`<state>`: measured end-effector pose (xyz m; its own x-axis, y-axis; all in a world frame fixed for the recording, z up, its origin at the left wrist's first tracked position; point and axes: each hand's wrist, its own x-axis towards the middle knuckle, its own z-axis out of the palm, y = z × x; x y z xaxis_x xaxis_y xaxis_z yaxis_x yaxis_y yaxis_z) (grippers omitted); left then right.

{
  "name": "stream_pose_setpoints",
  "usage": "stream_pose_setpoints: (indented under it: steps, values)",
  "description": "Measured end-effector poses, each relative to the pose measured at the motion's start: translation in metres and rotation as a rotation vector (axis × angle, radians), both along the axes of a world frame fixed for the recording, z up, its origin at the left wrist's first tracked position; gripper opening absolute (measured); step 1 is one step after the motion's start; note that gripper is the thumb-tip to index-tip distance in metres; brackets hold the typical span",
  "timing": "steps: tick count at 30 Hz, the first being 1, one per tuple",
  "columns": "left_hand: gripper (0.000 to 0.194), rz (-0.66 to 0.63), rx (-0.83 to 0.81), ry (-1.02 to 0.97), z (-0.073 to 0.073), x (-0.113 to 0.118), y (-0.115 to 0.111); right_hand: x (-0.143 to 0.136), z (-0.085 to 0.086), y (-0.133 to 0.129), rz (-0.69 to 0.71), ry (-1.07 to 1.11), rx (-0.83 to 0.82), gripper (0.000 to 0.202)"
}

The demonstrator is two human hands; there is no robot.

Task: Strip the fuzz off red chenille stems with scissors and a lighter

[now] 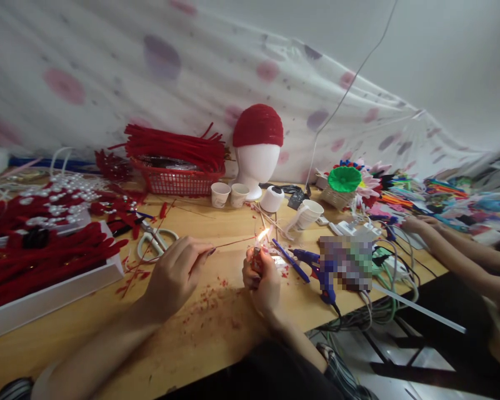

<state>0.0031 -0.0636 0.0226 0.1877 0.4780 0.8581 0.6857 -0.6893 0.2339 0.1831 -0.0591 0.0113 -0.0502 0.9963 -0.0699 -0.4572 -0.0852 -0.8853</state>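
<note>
My left hand (174,272) is closed, pinching one end of a thin dark-red stem (233,243) between thumb and fingertips. The stem runs level to the right, and its far end reaches the flame (263,235). That flame rises, leaning right, from a lighter (256,259) gripped upright in my right hand (267,284). Fingers cover most of the lighter's body. White-handled scissors (165,244) lie just beyond my left hand. Blue sticks (294,261) and a blue glue gun (325,278) rest to the right of my right hand.
Red fuzzy stems fill a basket (177,182) and a white box (108,272). Behind stand a foam head (250,166) with a red cap, paper cups (220,195) and a thread cone (271,199). Cables (394,311) tangle at right, near another person's arms (462,253). Red scraps dot the table.
</note>
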Motion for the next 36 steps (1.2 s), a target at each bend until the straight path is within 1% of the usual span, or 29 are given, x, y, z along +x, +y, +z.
stream_pose_setpoints:
  steps: [6,10,17,24,30,33,36]
  values:
    - [0.015,-0.002,0.002,-0.004,-0.0003,0.0001,-0.0002,0.0004,0.0018,0.0014,-0.001,0.05,-0.018,0.034]
    - [0.016,0.005,0.01,-0.006,-0.0003,0.0002,-0.0003,0.0012,0.0022,0.0017,-0.012,0.045,-0.003,0.035]
    - [0.016,0.003,0.024,-0.004,0.0022,0.0004,-0.0011,0.0018,-0.0024,0.0004,-0.034,-0.011,0.058,0.035]
    - [0.016,0.016,0.035,-0.003,0.001,0.0001,-0.0011,0.0014,-0.0028,0.002,-0.041,-0.002,0.03,0.034]
    - [0.016,0.007,0.038,-0.012,-0.0002,0.0004,-0.0007,-0.0002,-0.0042,0.0001,-0.016,-0.071,0.073,0.039]
    - [0.016,0.002,0.037,-0.009,-0.0003,0.0011,-0.0019,-0.0025,-0.0044,-0.0014,0.033,-0.131,0.095,0.041]
    - [0.016,-0.003,0.042,-0.004,-0.0007,0.002,-0.0027,-0.0035,-0.0051,-0.0016,0.039,-0.126,0.098,0.042]
